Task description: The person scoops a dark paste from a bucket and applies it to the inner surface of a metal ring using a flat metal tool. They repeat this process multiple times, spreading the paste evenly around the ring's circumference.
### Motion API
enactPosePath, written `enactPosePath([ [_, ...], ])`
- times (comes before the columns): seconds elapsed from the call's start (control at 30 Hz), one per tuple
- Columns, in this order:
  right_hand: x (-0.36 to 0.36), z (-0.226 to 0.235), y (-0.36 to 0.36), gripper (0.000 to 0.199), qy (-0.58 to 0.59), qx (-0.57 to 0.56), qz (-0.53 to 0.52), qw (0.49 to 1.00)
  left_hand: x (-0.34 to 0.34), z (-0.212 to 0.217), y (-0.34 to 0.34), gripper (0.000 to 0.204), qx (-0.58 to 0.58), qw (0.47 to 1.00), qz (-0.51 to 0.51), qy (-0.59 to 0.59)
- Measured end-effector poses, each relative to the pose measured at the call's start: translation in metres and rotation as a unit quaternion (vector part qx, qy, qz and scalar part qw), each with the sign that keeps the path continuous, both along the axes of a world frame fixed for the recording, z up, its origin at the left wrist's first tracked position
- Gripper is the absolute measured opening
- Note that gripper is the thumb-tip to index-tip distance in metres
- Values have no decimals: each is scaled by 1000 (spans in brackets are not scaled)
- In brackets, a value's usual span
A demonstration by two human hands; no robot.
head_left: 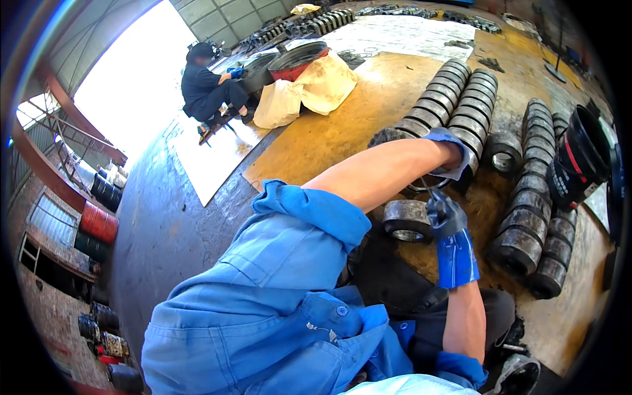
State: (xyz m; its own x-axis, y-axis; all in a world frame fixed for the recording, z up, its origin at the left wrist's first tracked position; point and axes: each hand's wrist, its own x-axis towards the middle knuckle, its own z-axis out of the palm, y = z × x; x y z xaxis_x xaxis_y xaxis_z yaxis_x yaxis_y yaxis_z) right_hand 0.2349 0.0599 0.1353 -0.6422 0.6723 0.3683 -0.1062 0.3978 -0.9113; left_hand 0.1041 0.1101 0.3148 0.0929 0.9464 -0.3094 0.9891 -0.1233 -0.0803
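Note:
My left hand, in a blue-grey glove, reaches to the near end of two long rows of stacked metal rings. The glove cuff and wrist hide its fingers. Just below it, my right hand, in a grey-palmed glove with a blue cuff, has its fingers closed. A thin dark stick-like thing shows at its fingertips; its kind is unclear. Beside the right hand lies a single thick metal ring, dark and greasy. Another loose ring stands right of the rows.
More ring rows lie at the right, beside a black bucket with a red stripe. A co-worker sits far left by a red-rimmed tub and yellowish sacks. Drums line the left wall. Stained sheets cover the floor.

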Motion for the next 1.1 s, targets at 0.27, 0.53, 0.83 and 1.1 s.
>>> enactPosePath([
  [0.27,19,73,-14,39,-215,347,-86,909,-33,17,-11,31,17,1000,7,6],
  [0.53,22,43,19,23,-144,193,-224,944,-53,38,-23,32,45,999,30,1],
  [0.83,15,63,-1,30,-74,-280,-59,955,-103,18,-53,39,150,963,171,-147],
  [1.1,51,89,-3,20,-124,75,-184,972,-149,-15,-86,39,172,893,310,-278],
])
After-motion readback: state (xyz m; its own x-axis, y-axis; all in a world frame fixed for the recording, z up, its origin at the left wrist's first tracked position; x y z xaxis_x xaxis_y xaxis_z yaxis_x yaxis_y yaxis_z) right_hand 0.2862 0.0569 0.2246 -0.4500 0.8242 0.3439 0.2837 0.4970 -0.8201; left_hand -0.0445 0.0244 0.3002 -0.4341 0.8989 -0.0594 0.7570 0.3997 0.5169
